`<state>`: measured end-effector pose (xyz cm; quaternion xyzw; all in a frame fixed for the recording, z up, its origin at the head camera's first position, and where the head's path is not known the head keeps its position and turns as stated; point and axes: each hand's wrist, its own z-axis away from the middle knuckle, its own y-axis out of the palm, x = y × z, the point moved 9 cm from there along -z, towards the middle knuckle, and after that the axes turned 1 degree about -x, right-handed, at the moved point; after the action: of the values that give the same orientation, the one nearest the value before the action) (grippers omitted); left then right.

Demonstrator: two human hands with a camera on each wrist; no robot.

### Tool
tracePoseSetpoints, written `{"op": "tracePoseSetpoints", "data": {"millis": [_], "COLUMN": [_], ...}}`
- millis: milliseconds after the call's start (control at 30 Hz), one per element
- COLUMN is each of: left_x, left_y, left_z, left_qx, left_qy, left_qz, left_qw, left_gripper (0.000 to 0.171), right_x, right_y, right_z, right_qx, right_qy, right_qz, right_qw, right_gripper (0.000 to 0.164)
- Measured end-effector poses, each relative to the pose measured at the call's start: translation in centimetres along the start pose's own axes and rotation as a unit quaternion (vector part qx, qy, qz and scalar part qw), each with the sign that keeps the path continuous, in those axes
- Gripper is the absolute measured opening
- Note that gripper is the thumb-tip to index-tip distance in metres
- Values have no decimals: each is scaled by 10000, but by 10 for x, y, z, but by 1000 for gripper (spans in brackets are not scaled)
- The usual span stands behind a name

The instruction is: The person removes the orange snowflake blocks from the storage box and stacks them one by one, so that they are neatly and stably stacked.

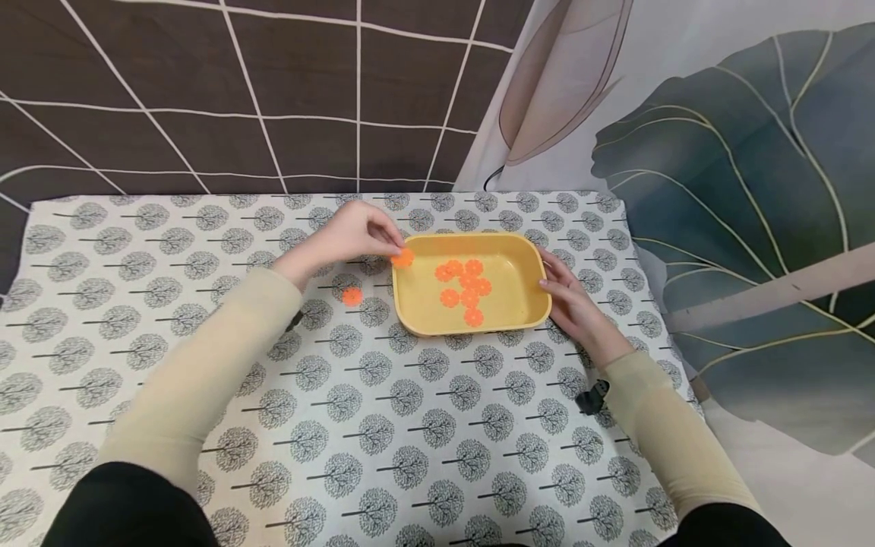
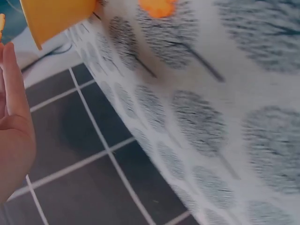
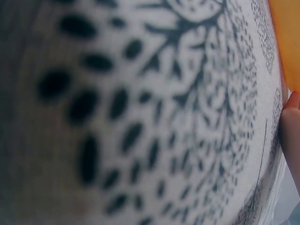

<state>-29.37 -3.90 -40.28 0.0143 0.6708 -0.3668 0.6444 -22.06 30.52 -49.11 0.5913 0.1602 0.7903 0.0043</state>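
Note:
My left hand [image 1: 361,230] pinches an orange flower-shaped slice [image 1: 403,257] between thumb and fingertips, over the left rim of a yellow rectangular tray [image 1: 418,311]. Inside the tray lie several similar orange slices [image 1: 470,282], bunched around the middle. At the tray's right end, my right hand [image 1: 577,308] holds the rim, thumb on the edge and fingers along the outer wall. One more orange slice [image 1: 352,296] lies on the cloth left of the tray. The left wrist view shows part of the left hand [image 2: 16,117]; the right wrist view catches only a bit of the right hand [image 3: 293,136].
A white cloth [image 1: 383,463] printed with grey trees covers the table. Behind its far edge hangs a dark cloth [image 1: 307,76] with white grid lines. To the right is a leaf-patterned curtain [image 1: 752,190]. Black straps [image 1: 592,397] sit at the wrists.

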Motion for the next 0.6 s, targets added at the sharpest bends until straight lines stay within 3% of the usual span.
{"op": "tracePoseSetpoints", "data": {"millis": [167, 300, 433, 600], "left_x": [24, 42, 56, 70], "left_y": [-16, -22, -21, -16], "left_z": [19, 33, 44, 52], "left_qx": [-307, -321, -155, 51], "left_qy": [-459, -836, -1141, -1255], "left_qz": [363, 589, 495, 117], "left_qw": [9978, 9942, 9921, 9920], "left_gripper": [15, 17, 18, 17], "right_x": [1, 2, 1, 1], "right_y": [0, 1, 1, 1], "right_z": [1, 1, 1, 0], "right_qx": [42, 92, 70, 27], "right_qy": [-46, -82, -55, -4], "right_qz": [-31, -95, -131, -107], "right_qw": [10000, 9999, 9999, 9999], "right_gripper": [67, 67, 67, 67]}}
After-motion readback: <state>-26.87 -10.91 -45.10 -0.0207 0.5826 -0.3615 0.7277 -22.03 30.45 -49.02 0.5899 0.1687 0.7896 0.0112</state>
